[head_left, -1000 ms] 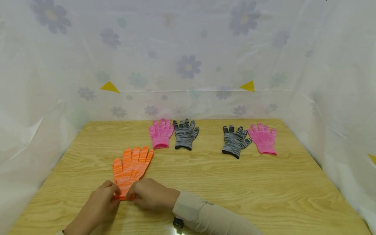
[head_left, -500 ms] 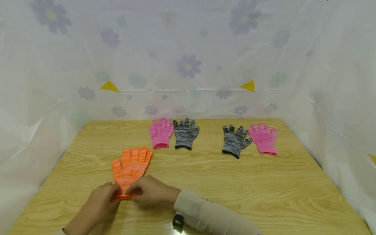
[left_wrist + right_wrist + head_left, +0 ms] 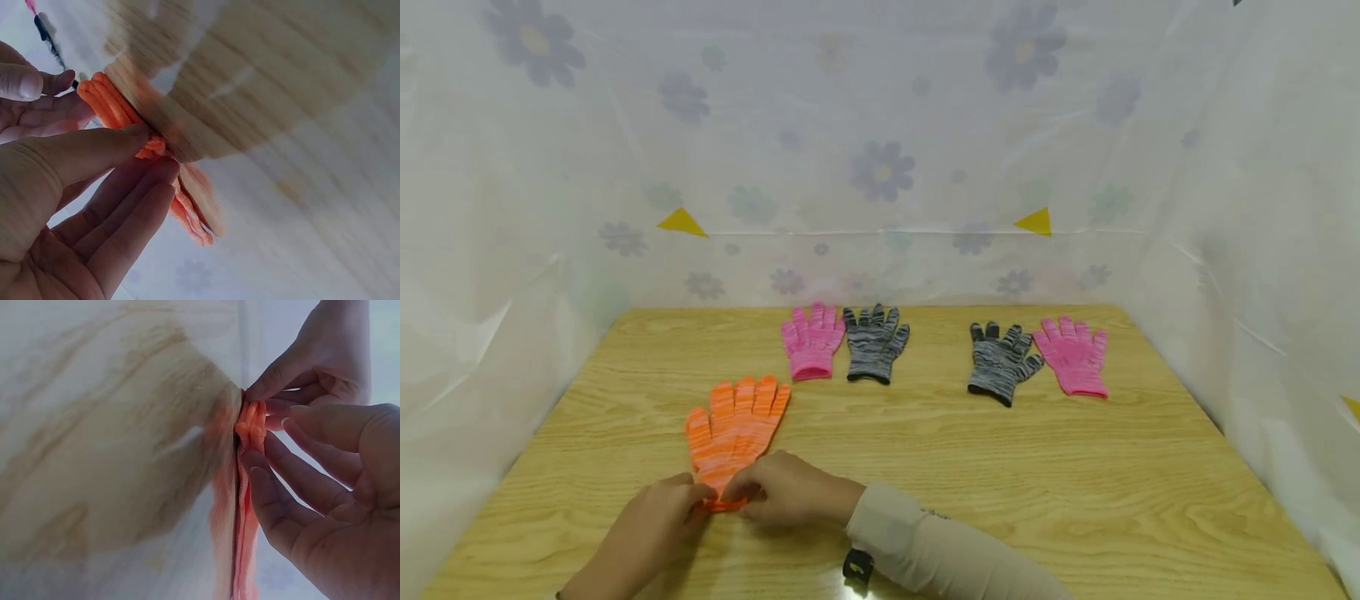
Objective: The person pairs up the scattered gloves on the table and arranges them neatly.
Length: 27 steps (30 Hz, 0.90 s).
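An orange knit glove (image 3: 730,433) lies on the wooden table at the left, its fingers pointing away from me. With thumb and index finger, my left hand (image 3: 651,529) pinches the cuff at its left side. That pinch shows close up in the left wrist view, where the orange cuff (image 3: 112,106) looks folded in layers. My right hand (image 3: 790,492) touches the glove at the cuff's right side. In the right wrist view, a fingertip of the right hand (image 3: 325,506) rests against the glove while the thumb stands apart from it.
Farther back on the table (image 3: 1000,500) lie a pink glove (image 3: 811,342) beside a grey-black glove (image 3: 874,346). To the right are another grey-black glove (image 3: 996,362) and pink glove (image 3: 1075,358). White flowered sheeting (image 3: 880,108) surrounds the table's back and sides.
My left hand has shifted slightly right along the cuff, and the cuff edge has changed shape a little. My right hand has barely moved. The other gloves stay where they were.
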Tool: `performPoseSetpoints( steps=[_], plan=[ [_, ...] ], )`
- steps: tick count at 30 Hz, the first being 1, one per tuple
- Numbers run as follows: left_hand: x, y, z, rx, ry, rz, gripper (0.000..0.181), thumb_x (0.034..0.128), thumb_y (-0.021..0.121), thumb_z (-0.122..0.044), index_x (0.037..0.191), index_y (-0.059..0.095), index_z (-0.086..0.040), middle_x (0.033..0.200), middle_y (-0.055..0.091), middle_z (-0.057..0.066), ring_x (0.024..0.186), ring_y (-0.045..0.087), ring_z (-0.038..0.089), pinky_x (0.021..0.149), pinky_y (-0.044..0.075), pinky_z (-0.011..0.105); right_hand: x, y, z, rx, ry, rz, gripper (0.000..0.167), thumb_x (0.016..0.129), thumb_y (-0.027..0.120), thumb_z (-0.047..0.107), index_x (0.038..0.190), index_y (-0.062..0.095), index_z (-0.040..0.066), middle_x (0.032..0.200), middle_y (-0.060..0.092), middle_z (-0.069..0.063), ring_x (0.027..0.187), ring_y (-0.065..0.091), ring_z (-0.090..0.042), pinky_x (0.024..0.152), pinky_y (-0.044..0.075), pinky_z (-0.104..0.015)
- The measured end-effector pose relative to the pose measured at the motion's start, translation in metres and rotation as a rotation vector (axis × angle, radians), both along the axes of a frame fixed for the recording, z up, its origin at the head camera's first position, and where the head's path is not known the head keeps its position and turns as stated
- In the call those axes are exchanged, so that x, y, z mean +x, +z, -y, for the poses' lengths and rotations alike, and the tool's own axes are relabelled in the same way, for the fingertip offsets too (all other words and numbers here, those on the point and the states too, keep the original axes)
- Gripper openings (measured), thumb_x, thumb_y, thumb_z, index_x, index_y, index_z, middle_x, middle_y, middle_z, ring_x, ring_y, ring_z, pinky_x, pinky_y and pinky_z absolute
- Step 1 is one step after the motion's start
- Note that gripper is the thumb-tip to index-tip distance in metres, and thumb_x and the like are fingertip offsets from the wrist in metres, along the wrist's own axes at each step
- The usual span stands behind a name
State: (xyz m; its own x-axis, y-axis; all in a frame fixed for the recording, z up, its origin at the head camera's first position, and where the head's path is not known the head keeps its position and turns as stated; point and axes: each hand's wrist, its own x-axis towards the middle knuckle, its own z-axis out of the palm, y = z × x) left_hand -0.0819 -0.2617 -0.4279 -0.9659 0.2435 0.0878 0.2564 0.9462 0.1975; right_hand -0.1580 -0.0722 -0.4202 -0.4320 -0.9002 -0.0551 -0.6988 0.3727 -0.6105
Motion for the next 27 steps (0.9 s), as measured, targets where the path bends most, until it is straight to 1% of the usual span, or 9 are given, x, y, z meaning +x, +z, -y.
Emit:
performPoseSetpoints(
  steps=[3, 8, 11, 15, 18, 21, 23, 25, 27],
  plan=[
    [0.004, 0.001, -0.001, -0.011, -0.001, -0.001, 0.009, 0.0765, 0.078, -0.009, 0.082, 0.073, -0.014, 0.065, 0.047, -0.009, 0.053, 0.034, 0.003, 0.048, 0.033, 0.019, -0.001, 0.000, -0.003, -0.025, -0.023, 0.017, 0.026, 0.094, 0.061, 0.015, 0.119, 0.067, 0.016, 0.108, 0.069, 0.010, 0.088, 0.057, 0.009, 0.075, 0.043, -0.005],
    [0.012, 0.002, -0.003, -0.027, -0.017, 0.026, 0.023, 0.0820, 0.074, -0.020, 0.104, 0.074, -0.014, 0.077, 0.056, -0.005, 0.053, 0.038, 0.001, 0.049, 0.037, 0.019, -0.010, 0.003, -0.009, -0.092, -0.127, 0.023, 0.022, 0.096, 0.058, 0.015, 0.116, 0.069, 0.015, 0.107, 0.070, 0.008, 0.086, 0.059, 0.006, 0.073, 0.045, -0.008],
    [0.014, 0.000, -0.003, -0.066, -0.067, -0.001, 0.025, 0.0830, 0.073, -0.023, 0.105, 0.073, -0.012, 0.080, 0.057, -0.002, 0.053, 0.038, 0.000, 0.047, 0.037, 0.018, -0.021, 0.006, -0.013, -0.127, -0.178, -0.010, 0.022, 0.096, 0.057, 0.014, 0.114, 0.069, 0.012, 0.104, 0.070, 0.005, 0.086, 0.060, 0.004, 0.073, 0.047, -0.009],
    [0.015, -0.002, -0.002, -0.086, -0.124, -0.065, 0.024, 0.0815, 0.075, -0.022, 0.103, 0.072, -0.011, 0.080, 0.056, -0.001, 0.053, 0.039, -0.001, 0.045, 0.036, 0.017, -0.037, 0.013, -0.021, -0.147, -0.246, -0.043, 0.023, 0.098, 0.055, 0.016, 0.115, 0.069, 0.010, 0.104, 0.070, 0.004, 0.090, 0.061, 0.000, 0.075, 0.048, -0.013],
    [0.015, -0.002, -0.002, -0.083, -0.134, -0.068, 0.023, 0.0816, 0.075, -0.022, 0.102, 0.071, -0.012, 0.081, 0.057, 0.000, 0.054, 0.041, -0.001, 0.045, 0.037, 0.018, -0.051, 0.021, -0.027, -0.151, -0.312, -0.063, 0.023, 0.098, 0.054, 0.016, 0.115, 0.069, 0.010, 0.107, 0.069, 0.002, 0.095, 0.061, -0.006, 0.079, 0.049, -0.016],
    [0.014, -0.002, -0.002, -0.089, -0.125, -0.040, 0.023, 0.0824, 0.074, -0.025, 0.103, 0.071, -0.014, 0.084, 0.060, 0.001, 0.055, 0.046, 0.002, 0.046, 0.039, 0.020, -0.067, 0.029, -0.031, -0.186, -0.380, -0.024, 0.024, 0.098, 0.053, 0.014, 0.116, 0.068, 0.008, 0.113, 0.068, -0.005, 0.101, 0.062, -0.014, 0.085, 0.050, -0.023],
    [0.014, -0.002, -0.002, -0.092, -0.119, -0.028, 0.024, 0.0830, 0.074, -0.026, 0.104, 0.071, -0.015, 0.086, 0.062, 0.002, 0.056, 0.049, 0.004, 0.047, 0.041, 0.020, -0.077, 0.032, -0.032, -0.215, -0.426, 0.028, 0.026, 0.098, 0.052, 0.013, 0.118, 0.066, 0.006, 0.116, 0.067, -0.008, 0.104, 0.061, -0.018, 0.088, 0.050, -0.027],
    [0.015, -0.002, -0.002, -0.095, -0.118, -0.032, 0.023, 0.0834, 0.073, -0.026, 0.103, 0.071, -0.015, 0.087, 0.063, 0.002, 0.057, 0.052, 0.005, 0.048, 0.042, 0.021, -0.084, 0.030, -0.032, -0.235, -0.464, 0.089, 0.027, 0.098, 0.052, 0.013, 0.121, 0.065, 0.006, 0.120, 0.065, -0.010, 0.106, 0.060, -0.020, 0.090, 0.050, -0.030],
    [0.015, -0.001, -0.002, -0.098, -0.122, -0.046, 0.020, 0.0834, 0.073, -0.026, 0.101, 0.071, -0.016, 0.086, 0.063, 0.003, 0.057, 0.053, 0.006, 0.048, 0.043, 0.021, -0.089, 0.025, -0.030, -0.221, -0.498, 0.157, 0.029, 0.097, 0.052, 0.015, 0.123, 0.065, 0.007, 0.122, 0.064, -0.008, 0.108, 0.059, -0.019, 0.089, 0.050, -0.030]
  ],
)
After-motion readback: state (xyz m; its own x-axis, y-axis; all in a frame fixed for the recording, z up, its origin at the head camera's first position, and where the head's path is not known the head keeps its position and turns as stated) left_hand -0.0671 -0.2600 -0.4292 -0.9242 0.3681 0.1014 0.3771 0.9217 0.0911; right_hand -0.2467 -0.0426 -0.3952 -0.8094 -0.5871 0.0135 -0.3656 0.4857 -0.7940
